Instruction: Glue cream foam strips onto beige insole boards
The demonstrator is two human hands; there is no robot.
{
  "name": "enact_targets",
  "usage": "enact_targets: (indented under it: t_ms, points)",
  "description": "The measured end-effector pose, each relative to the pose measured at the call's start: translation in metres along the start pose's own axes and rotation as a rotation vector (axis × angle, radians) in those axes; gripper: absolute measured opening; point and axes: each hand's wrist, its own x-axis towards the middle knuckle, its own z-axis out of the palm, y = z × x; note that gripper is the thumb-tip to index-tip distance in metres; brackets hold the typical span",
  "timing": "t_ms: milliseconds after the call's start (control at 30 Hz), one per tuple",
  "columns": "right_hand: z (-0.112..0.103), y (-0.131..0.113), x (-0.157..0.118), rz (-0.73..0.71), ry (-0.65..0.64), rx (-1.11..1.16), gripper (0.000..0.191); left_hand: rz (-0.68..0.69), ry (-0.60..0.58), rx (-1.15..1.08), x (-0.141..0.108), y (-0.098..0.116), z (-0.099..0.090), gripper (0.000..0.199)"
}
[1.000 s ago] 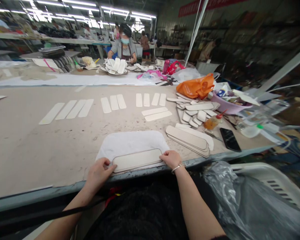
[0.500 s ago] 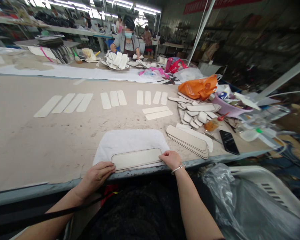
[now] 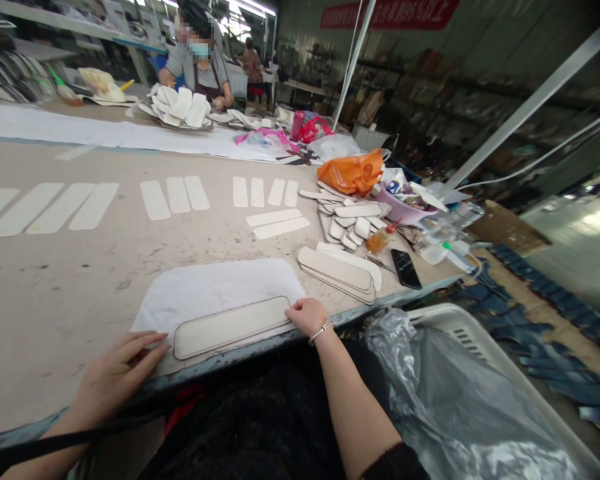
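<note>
A long cream strip with rounded corners and a dark edge lies over the front part of a white cloth-like sheet. My right hand pinches the strip's right end between thumb and fingers. Just off the strip's left end, my left hand rests by the table edge, fingers apart and holding nothing. To the right lies a stack of similar long strips.
Pale pieces lie in rows on the table. At the right are a heap of strips, an orange bag, a glue bottle and a phone. Across the table stands a person.
My left hand has let go of the strip's left end and moved left. My right hand keeps its pinch. The camera view has turned to the right.
</note>
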Motion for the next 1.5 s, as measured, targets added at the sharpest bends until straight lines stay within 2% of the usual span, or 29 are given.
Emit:
enact_targets:
  t_ms: [67,267,667,800,967,1133,1333,1500]
  points:
    - [-0.001,-0.001,0.0,0.005,-0.002,-0.006,0.017,0.01,-0.006,0.076,0.007,0.004,0.001,0.048]
    - [0.0,-0.001,-0.001,-0.004,0.008,-0.022,0.017,0.086,-0.125,0.17,0.021,0.018,0.006,0.045]
    - [-0.001,-0.003,-0.002,0.007,0.003,-0.016,0.015,0.022,-0.091,0.123,0.019,0.021,0.006,0.043]
    - [0.001,-0.002,-0.001,0.009,0.007,-0.023,0.015,0.005,-0.061,0.136,0.015,0.013,0.009,0.048]
    - [0.003,0.001,0.002,-0.002,0.019,-0.008,0.016,0.118,-0.025,0.117,0.012,-0.007,0.02,0.058]
    - [0.002,0.001,0.002,0.002,0.009,-0.002,0.015,0.197,-0.003,0.152,0.009,-0.016,0.026,0.055]
    - [0.002,0.0,0.002,-0.012,0.009,-0.015,0.016,0.247,0.066,0.137,0.01,0.002,0.02,0.045]
    - [0.001,-0.001,0.0,-0.008,0.006,-0.01,0.015,0.23,0.061,0.117,0.01,0.018,0.012,0.037]
